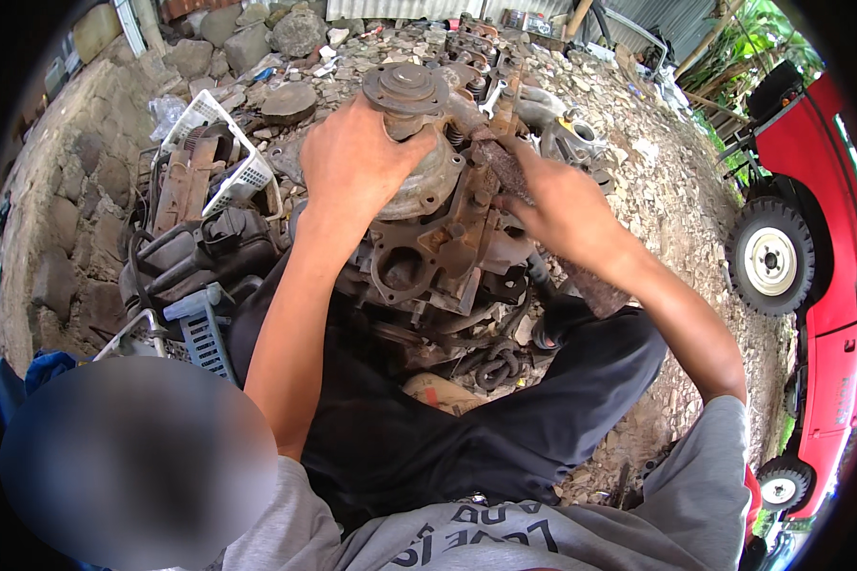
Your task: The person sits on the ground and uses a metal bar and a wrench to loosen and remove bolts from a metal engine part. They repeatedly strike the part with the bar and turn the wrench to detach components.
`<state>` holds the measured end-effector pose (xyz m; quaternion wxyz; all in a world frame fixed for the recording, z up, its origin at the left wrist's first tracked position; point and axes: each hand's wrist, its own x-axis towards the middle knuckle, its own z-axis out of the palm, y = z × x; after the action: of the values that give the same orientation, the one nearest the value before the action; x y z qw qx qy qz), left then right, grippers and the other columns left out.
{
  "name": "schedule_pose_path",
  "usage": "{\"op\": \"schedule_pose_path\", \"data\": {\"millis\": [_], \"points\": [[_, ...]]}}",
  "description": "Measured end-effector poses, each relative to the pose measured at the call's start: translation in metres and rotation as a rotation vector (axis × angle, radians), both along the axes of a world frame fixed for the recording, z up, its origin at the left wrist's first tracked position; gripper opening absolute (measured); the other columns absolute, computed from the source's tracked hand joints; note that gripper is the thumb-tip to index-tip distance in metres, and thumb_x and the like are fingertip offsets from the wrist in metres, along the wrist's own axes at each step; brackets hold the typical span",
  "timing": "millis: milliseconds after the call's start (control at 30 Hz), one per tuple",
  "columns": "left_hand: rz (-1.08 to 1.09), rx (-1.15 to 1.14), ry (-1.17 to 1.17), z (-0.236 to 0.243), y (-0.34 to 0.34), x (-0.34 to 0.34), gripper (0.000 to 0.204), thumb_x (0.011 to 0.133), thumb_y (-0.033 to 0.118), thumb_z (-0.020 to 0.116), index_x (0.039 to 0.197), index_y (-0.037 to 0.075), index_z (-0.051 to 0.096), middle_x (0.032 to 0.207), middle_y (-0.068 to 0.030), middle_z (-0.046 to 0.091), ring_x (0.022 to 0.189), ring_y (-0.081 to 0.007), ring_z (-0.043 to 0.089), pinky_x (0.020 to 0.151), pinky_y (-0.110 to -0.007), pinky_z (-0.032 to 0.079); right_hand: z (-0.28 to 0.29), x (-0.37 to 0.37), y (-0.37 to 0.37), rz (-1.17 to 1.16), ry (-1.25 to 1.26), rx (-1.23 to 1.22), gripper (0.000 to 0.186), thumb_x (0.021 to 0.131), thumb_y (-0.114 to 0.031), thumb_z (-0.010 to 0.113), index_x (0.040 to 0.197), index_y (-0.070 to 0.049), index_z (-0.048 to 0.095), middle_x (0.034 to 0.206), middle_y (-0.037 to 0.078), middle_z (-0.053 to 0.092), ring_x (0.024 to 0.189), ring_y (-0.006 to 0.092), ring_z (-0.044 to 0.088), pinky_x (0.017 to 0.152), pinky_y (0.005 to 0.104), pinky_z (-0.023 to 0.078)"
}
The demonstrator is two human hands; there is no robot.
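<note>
A greasy, rusty engine (pixel 409 262) stands between my knees, with a round flanged hub (pixel 405 90) at its top. My left hand (pixel 357 157) is closed around the side of this hub, thumb toward the right. My right hand (pixel 567 205) is wrapped around a rough, rusty brown bar (pixel 508 167). Its upper end lies against the engine top beside a row of bolts, and its lower end shows beneath my forearm. An open-ended wrench (pixel 492 98) rests on the engine just beyond my right hand. My fingertips are partly hidden.
At left, a white plastic crate (pixel 248 171) holds rusty parts, near black housings (pixel 205 252) and a grey-blue basket (pixel 208 333). A stone wall (pixel 62 209) runs along the left. Broken stones cover the ground. A red vehicle (pixel 833 333) stands at right. A large blurred round shape (pixel 138 462) fills the lower left.
</note>
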<state>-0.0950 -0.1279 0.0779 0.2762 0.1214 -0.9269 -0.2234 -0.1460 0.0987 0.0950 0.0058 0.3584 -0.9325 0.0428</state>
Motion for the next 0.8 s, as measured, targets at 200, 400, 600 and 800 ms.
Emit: {"op": "schedule_pose_path", "data": {"millis": [200, 400, 600, 800], "points": [[-0.032, -0.007, 0.017, -0.001, 0.001, -0.002, 0.056, 0.072, 0.048, 0.076, 0.101, 0.001, 0.068, 0.086, -0.0192, 0.072, 0.082, -0.0376, 0.070, 0.079, -0.046, 0.055, 0.007, -0.020, 0.019, -0.009, -0.189, -0.123, 0.059, 0.084, -0.032, 0.075, 0.131, -0.008, 0.051, 0.112, 0.020, 0.065, 0.099, 0.0334, 0.066, 0.084, 0.0446, 0.052], [-0.042, -0.034, 0.061, -0.005, 0.001, -0.004, 0.055, 0.074, 0.048, 0.076, 0.102, 0.002, 0.067, 0.086, -0.0187, 0.072, 0.084, -0.0350, 0.070, 0.084, -0.046, 0.052, -0.024, -0.002, 0.021, 0.035, 0.765, 0.113, 0.056, 0.086, -0.026, 0.065, 0.136, -0.004, 0.051, 0.101, 0.011, 0.062, 0.095, 0.0260, 0.061, 0.082, 0.0403, 0.049], [-0.036, -0.024, 0.064, -0.008, -0.001, -0.002, 0.056, 0.074, 0.049, 0.076, 0.103, 0.003, 0.066, 0.086, -0.0187, 0.073, 0.084, -0.0342, 0.071, 0.085, -0.045, 0.050, -0.054, -0.008, 0.030, 0.118, 0.906, -0.058, 0.055, 0.084, -0.020, 0.065, 0.135, -0.006, 0.052, 0.118, 0.011, 0.060, 0.110, 0.0249, 0.057, 0.100, 0.0460, 0.043], [-0.025, -0.034, 0.030, -0.004, 0.003, -0.001, 0.055, 0.075, 0.049, 0.075, 0.102, 0.002, 0.066, 0.085, -0.0181, 0.073, 0.083, -0.0338, 0.071, 0.085, -0.045, 0.050, -0.067, 0.000, 0.037, 0.099, 0.829, -0.147, 0.064, 0.078, -0.028, 0.076, 0.134, -0.007, 0.055, 0.120, 0.008, 0.058, 0.107, 0.0242, 0.058, 0.095, 0.0447, 0.044]]}}
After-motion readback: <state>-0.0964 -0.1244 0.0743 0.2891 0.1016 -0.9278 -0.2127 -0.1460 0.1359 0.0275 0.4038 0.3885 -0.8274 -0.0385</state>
